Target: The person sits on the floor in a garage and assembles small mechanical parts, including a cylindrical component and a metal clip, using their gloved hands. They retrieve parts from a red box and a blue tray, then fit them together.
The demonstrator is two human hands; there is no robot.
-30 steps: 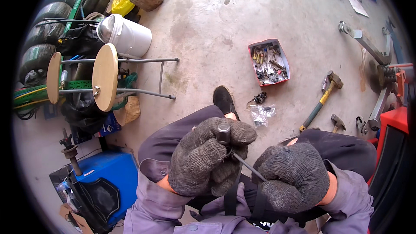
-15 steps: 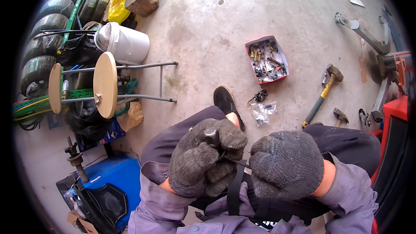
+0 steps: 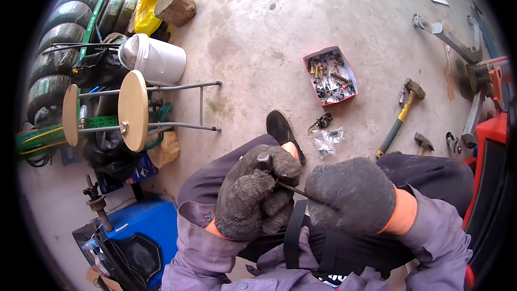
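Observation:
Dark knitted gloves with orange cuffs cover both of my hands, which are held close together over my lap. My left hand (image 3: 243, 196) is closed around a small part, of which a round, silvery metal end (image 3: 264, 159) sticks up between the fingers. My right hand (image 3: 350, 195), a little blurred, is wrapped around a thin dark rod-shaped tool (image 3: 293, 189). The glove hides its handle, so its exact kind does not show. The rod's far end reaches the fingers of my left hand, where its tip is hidden.
A red-rimmed box of small metal fittings (image 3: 352, 95) lies ahead, with a black part (image 3: 323, 120) and a clear plastic bag (image 3: 328, 141) nearer. Right are a sledgehammer (image 3: 401, 118), a smaller hammer (image 3: 424, 143) and a floor jack (image 3: 449, 37). Left stand a stool (image 3: 134, 110) and white bucket (image 3: 164, 59).
My right hand has turned and shifted slightly up and left, and more of the thin rod shows. My left hand has tilted a little, still holding the metal-ended part.

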